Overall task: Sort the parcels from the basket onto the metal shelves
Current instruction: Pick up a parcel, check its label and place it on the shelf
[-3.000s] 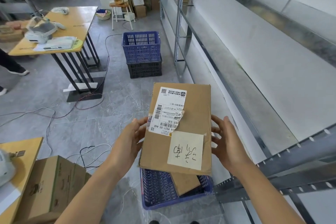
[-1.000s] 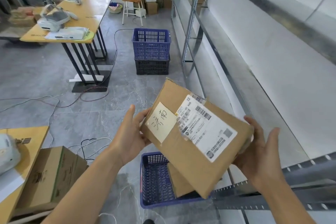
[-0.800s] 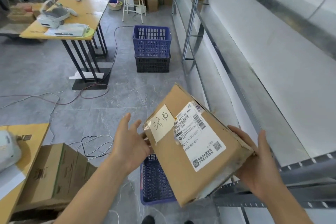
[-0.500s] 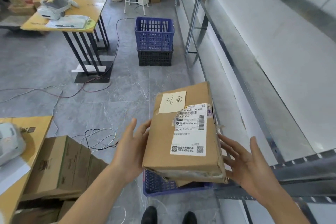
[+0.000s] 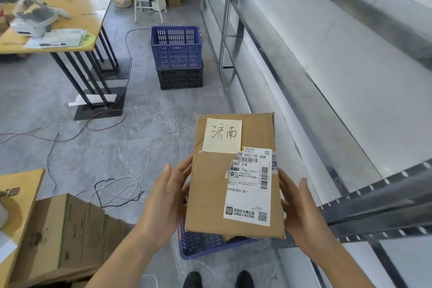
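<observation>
Parcel (image 5: pixel 217 194) between hands, note (image 5: pixel 222 135) "济南", label (image 5: pixel 250 184) "P021"

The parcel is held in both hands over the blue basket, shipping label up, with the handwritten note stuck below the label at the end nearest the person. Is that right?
Not quite. In the head view the parcel is held by the left hand and right hand over the blue basket, shipping label up, but the handwritten note sits above the label, at the far end.

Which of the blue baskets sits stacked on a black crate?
The far blue basket beside the shelf upright; it rests on a black crate. The near basket sits below the held parcel.
</observation>
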The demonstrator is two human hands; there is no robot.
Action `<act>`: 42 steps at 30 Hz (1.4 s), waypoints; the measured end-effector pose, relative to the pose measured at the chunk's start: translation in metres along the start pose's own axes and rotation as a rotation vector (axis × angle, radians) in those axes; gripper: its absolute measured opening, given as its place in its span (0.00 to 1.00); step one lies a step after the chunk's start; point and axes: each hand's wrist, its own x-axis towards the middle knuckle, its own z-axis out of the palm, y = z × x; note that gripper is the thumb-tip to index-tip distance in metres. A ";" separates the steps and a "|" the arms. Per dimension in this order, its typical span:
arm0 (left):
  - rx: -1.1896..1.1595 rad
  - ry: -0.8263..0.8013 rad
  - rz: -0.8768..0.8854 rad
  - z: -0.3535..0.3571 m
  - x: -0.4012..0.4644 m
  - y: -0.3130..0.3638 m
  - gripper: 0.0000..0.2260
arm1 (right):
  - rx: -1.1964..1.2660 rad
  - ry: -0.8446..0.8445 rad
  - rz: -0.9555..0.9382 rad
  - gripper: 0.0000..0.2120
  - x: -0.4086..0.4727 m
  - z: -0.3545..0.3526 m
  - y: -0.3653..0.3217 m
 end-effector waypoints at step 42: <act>0.074 -0.930 -0.162 0.295 -0.264 -0.169 0.17 | 0.222 1.032 -0.597 0.32 -0.492 -0.070 0.078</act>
